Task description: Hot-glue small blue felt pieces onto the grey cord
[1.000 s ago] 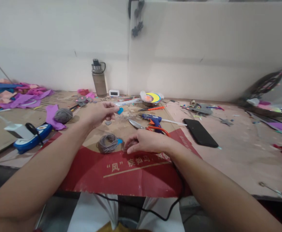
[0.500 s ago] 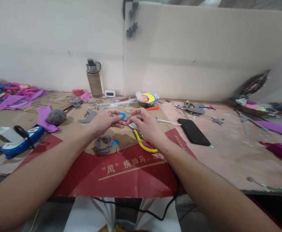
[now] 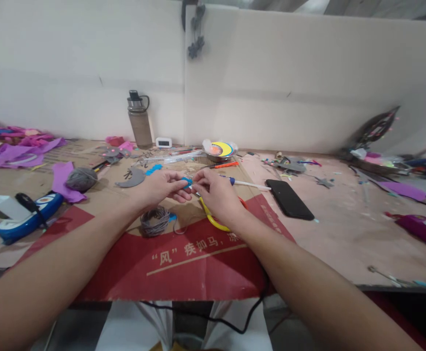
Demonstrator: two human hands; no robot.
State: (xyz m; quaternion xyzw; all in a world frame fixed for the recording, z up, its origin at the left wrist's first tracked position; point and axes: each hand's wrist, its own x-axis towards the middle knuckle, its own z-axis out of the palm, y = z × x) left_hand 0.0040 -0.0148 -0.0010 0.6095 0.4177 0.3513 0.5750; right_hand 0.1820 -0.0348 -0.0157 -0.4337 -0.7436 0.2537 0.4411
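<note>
A small blue felt piece (image 3: 187, 182) is pinched between the thumb and fingers of my left hand (image 3: 164, 187), its other fingers loosely curled. My right hand (image 3: 215, 194) meets it from the right with thumb and fingertips pinched at its edge; what they grip there is too small to make out. Under my right hand lie yellow-handled scissors (image 3: 213, 219), partly covered. A coil of grey cord (image 3: 155, 221) rests below my left hand, with a bit of blue felt (image 3: 172, 217) beside it. Behind my left hand lie a grey felt moon (image 3: 131, 177) and a blue felt cut-out (image 3: 153, 169).
A phone (image 3: 289, 199) and a white stick (image 3: 251, 185) lie to the right. A bowl (image 3: 220, 152) and a water bottle (image 3: 140, 122) stand near the wall. Grey yarn (image 3: 81, 179) and a blue-and-white power strip (image 3: 30, 217) are on the left.
Both hands have shifted slightly down, and the blue felt piece is turned, showing less of its face. The blue cut-out behind my left hand shows more. The view has moved a little.
</note>
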